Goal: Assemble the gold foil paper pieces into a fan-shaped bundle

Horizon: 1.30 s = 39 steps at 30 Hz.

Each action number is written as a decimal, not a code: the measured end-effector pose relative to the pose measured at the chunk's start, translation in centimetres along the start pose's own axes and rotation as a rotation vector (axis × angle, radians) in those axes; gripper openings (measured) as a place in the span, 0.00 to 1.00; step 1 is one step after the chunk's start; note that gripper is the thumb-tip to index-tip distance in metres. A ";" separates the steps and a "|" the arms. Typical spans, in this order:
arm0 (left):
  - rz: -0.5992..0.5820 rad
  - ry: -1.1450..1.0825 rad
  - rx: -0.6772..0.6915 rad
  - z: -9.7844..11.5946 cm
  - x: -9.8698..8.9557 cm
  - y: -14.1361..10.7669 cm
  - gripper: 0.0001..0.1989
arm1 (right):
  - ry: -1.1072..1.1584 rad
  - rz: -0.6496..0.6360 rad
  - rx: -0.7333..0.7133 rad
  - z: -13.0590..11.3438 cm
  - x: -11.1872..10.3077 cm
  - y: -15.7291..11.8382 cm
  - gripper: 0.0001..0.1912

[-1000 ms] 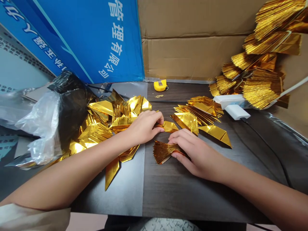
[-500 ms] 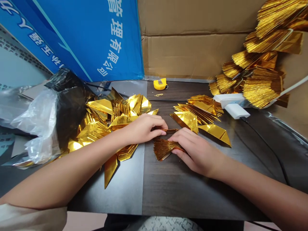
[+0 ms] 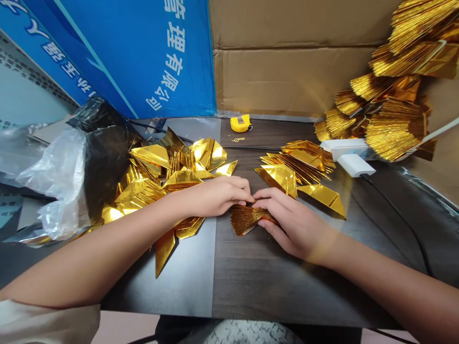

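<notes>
My right hand (image 3: 287, 222) grips a fanned bundle of folded gold foil paper (image 3: 244, 220) just above the dark table, its pleated edges spread toward the left. My left hand (image 3: 227, 195) is closed at the bundle's upper edge, fingertips pressed onto a folded gold foil sheet that is mostly hidden; the fingertips of both hands nearly meet there. Beside my left forearm lies a loose heap of folded gold foil pieces (image 3: 143, 191). Beyond my right hand is a smaller stack of gold foil pieces (image 3: 304, 157), with a single folded piece (image 3: 324, 198) nearer me.
A yellow tape measure (image 3: 240, 123) and a small rubber band (image 3: 238, 140) lie at the back. Finished-looking gold fans (image 3: 390, 126) pile up at right by a white power strip (image 3: 340, 147) and charger with a black cable. Plastic bags (image 3: 60, 177) stand left; cardboard (image 3: 287, 81) closes the back.
My left hand has moved slightly down and right, bringing the folded sheet against the top of the bundle. My right hand keeps its grip on the bundle. The view has shifted slightly.
</notes>
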State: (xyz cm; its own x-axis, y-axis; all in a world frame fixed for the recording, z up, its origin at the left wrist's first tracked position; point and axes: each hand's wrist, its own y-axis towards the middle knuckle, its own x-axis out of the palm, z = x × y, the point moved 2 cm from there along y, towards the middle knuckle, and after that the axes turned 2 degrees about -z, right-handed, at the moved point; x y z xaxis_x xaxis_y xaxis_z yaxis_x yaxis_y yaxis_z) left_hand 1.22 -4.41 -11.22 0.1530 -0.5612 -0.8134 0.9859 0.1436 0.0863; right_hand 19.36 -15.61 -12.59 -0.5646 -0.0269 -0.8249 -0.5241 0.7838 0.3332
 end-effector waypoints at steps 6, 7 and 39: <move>-0.032 -0.004 -0.025 0.1 -0.2 -0.1 0.16 | 0.044 -0.019 0.023 0.6 0.7 -0.2 0.12; -0.026 -0.009 -0.018 0.0 -0.2 -0.1 0.15 | 0.048 -0.016 0.014 0.7 0.8 -0.2 0.13; 0.047 -0.277 -0.209 -1.6 -0.4 0.0 0.02 | -0.024 -0.122 0.031 0.8 1.7 -0.6 0.36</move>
State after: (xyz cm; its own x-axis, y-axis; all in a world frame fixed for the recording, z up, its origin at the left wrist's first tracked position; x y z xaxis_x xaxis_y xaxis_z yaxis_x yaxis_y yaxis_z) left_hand 1.09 -2.91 -11.82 0.2384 -0.7461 -0.6217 0.9466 0.3217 -0.0230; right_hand 19.23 -15.62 -14.58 -0.4822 -0.1086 -0.8693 -0.5676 0.7946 0.2156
